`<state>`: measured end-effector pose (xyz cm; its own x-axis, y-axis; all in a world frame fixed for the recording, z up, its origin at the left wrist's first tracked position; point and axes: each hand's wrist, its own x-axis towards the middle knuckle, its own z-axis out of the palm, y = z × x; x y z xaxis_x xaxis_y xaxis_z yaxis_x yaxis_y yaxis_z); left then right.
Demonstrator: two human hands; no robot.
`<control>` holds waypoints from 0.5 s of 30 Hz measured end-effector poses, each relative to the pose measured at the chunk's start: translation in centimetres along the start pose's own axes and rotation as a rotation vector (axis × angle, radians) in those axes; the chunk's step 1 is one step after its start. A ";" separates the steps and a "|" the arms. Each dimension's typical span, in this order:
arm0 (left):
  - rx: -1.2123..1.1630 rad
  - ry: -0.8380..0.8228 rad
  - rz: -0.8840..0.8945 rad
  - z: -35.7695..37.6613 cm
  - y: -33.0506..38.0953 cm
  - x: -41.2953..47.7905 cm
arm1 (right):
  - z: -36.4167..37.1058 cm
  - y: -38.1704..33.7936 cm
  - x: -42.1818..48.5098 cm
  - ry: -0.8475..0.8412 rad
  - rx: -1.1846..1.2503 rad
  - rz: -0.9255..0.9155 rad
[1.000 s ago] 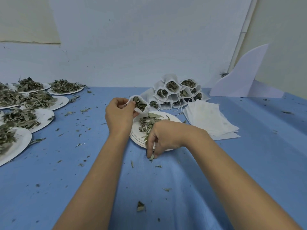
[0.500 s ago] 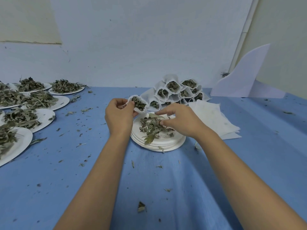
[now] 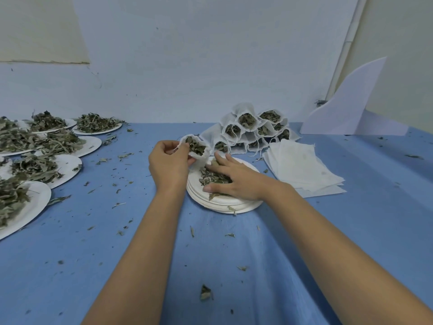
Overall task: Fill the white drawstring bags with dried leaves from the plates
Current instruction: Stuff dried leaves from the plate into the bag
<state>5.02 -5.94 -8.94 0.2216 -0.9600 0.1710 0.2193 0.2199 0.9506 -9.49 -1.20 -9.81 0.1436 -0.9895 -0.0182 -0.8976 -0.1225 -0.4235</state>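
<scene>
Right hand (image 3: 236, 181) goes from the near rim of the stack of plates (image 3: 225, 205) to lying flat on the dried leaves (image 3: 212, 178).

A second ago it hung over that rim, fingertips pointed down at the counter (image 3: 234, 254), pinching a leaf scrap. Half a second ago it had risen over the leaves with its fingers bunched, close to the white drawstring bag (image 3: 196, 147). Now it has dropped onto the pile, fingers straight and spread across the leaves, their tips just beside the bag's lower edge and the thumb stretched toward the plate's near left side. The near rim, covered a second ago, now shows.
</scene>
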 end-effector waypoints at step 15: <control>-0.015 0.023 0.000 0.0 0.0 0.1 | 0.5 -0.5 1.1 0.410 0.012 0.011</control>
<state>4.98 -6.01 -8.96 0.2431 -0.9559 0.1648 0.2335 0.2225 0.9466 -8.70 -2.15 -10.11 -0.0458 -0.9398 0.3386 -0.8930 -0.1134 -0.4355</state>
